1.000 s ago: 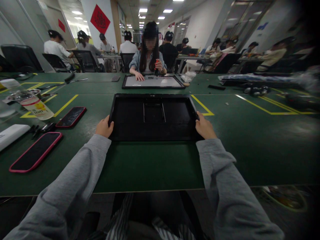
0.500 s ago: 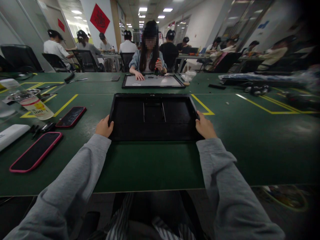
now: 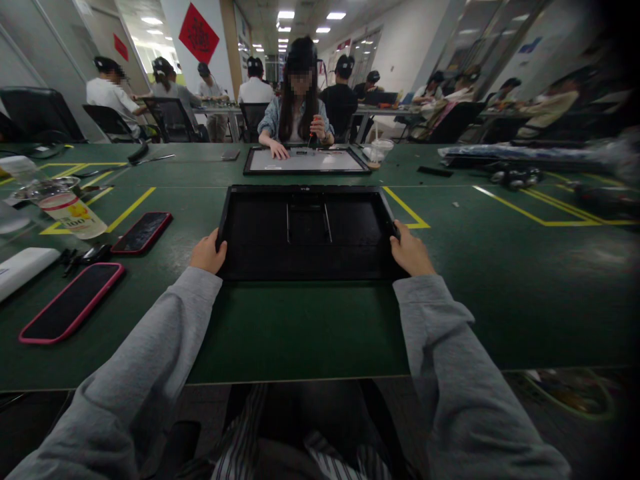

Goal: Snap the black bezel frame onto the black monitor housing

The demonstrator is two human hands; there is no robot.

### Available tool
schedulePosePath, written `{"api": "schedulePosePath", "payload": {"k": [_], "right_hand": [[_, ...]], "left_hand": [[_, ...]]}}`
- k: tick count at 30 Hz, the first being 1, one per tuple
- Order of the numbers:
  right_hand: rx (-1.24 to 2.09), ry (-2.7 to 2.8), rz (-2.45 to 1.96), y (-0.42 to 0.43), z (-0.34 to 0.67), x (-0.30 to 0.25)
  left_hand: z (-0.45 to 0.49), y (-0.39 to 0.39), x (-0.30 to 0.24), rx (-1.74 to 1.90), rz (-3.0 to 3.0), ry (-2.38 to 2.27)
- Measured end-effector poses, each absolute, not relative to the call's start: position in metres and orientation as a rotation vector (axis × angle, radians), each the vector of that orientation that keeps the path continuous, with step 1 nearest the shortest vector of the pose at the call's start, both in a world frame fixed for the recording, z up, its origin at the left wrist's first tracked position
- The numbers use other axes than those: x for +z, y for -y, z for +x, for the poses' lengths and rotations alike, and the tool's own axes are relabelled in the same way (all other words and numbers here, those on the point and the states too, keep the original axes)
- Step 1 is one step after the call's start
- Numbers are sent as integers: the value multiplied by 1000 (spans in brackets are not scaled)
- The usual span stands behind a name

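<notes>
A black monitor back panel (image 3: 306, 230) lies flat on the green table (image 3: 300, 327) in front of me, its recessed mount area facing up. My left hand (image 3: 207, 252) grips its left edge near the front corner, fingers curled over the rim. My right hand (image 3: 410, 250) grips the right edge in the same way. Both arms wear grey sleeves.
Two pink-cased phones (image 3: 70, 301) (image 3: 143, 232), a white box (image 3: 23, 267) and a drink can (image 3: 73, 215) lie at the left. Across the table a person works with a screwdriver on a white-faced panel (image 3: 306, 162). Yellow tape lines (image 3: 407, 212) mark the table. More people sit behind.
Hardly anything has moved; my view has tipped down very slightly. Both hands keep their hold on the panel's edges.
</notes>
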State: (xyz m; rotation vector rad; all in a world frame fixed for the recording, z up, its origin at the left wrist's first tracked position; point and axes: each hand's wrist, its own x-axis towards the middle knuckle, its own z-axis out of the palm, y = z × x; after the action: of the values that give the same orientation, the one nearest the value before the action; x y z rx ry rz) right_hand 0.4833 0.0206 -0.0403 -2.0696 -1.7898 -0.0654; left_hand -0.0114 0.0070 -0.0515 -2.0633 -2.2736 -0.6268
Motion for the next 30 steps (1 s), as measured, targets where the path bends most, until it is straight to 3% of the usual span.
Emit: {"api": "schedulePosePath", "payload": {"k": [30], "right_hand": [[-63, 1854, -2030, -26, 487, -48]], "left_hand": [[-12, -7, -52, -538, -2081, 2275]]}}
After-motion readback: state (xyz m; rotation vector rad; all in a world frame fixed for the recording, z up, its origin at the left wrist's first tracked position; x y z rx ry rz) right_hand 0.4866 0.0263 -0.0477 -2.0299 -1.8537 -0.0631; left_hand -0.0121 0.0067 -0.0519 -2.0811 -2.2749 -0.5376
